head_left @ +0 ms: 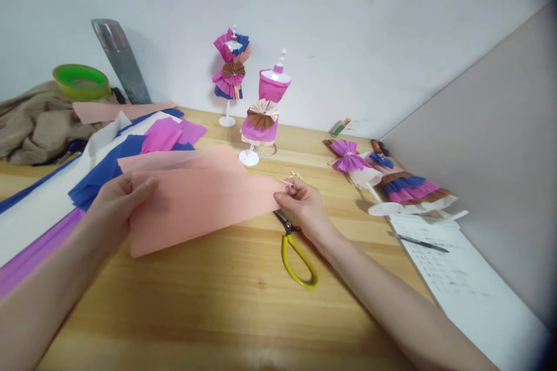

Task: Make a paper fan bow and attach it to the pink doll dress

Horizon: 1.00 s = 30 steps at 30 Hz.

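A sheet of peach crepe paper (195, 200) stretches between my two hands above the wooden table (226, 307). My left hand (124, 197) pinches its left end, thumb on top. At the right end, my right hand (302, 200) grips the narrower edge between thumb and fingers. Another peach piece lies just behind the sheet. Scissors with yellow handles (300, 261) rest on the table beneath my right hand, their blades partly hidden by the hand and paper.
Two small dress forms (272, 87) in crepe-paper outfits stand at the back. More paper-dressed figures (411, 185) lie at the right, near a written sheet (452, 278) with a pen (422, 242). Coloured crepe sheets (108, 171), brown cloth (35, 122) and a green tape roll (82, 82) lie left.
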Each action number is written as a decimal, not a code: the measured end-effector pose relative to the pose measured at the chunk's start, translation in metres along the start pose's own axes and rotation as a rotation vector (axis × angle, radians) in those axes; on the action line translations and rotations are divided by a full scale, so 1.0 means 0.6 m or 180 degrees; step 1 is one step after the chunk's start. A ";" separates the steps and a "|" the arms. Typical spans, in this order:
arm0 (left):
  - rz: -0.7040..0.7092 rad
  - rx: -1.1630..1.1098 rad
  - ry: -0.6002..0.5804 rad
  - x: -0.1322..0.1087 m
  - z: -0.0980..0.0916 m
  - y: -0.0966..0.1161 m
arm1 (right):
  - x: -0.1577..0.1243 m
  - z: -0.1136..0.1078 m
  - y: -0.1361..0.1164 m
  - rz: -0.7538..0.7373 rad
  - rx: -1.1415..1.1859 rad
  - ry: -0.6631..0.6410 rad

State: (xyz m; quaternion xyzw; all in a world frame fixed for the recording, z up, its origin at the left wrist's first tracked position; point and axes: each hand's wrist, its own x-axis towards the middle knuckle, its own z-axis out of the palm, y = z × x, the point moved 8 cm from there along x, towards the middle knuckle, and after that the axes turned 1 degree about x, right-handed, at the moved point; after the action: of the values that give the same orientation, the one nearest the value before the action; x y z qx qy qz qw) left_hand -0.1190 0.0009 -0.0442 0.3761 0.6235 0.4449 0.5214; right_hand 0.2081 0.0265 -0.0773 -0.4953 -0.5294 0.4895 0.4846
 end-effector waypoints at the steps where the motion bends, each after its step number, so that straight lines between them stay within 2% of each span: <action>1: -0.0025 -0.0109 -0.0101 0.000 0.004 -0.001 | 0.001 -0.005 0.002 0.0032 0.0146 0.0099; 4: -0.0083 -0.0131 -0.0409 0.001 0.015 -0.002 | 0.002 -0.013 0.005 0.0143 0.0564 0.0301; 6: -0.0116 0.0111 -0.0444 0.003 0.015 -0.005 | 0.003 -0.015 0.003 0.0156 0.0641 0.0317; 8: -0.0133 0.0270 -0.0382 0.006 0.011 -0.009 | 0.004 -0.016 0.003 0.0133 0.0698 0.0324; 11: -0.0056 0.0081 -0.0319 0.012 0.008 -0.011 | 0.005 -0.018 0.003 0.0046 0.0769 0.0328; 16: 0.0497 0.0055 -0.0022 0.015 -0.003 0.007 | 0.004 -0.021 0.001 -0.0102 0.0791 0.0374; 21: 0.1126 0.0615 0.0033 0.000 -0.003 0.029 | 0.004 -0.022 0.000 -0.0134 0.0770 0.0357; 24: 0.1082 0.0963 0.0212 -0.010 -0.004 0.027 | 0.003 -0.021 0.005 -0.0052 0.0762 0.0304; 30: 0.0942 0.1170 0.0408 -0.009 -0.012 0.022 | 0.001 -0.023 0.012 -0.0009 0.0721 0.0402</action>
State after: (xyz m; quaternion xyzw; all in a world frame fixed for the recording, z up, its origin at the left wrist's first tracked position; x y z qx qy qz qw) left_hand -0.1251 -0.0013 -0.0295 0.5229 0.6639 0.4185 0.3327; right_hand 0.2222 0.0277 -0.0837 -0.4665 -0.4399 0.5134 0.5704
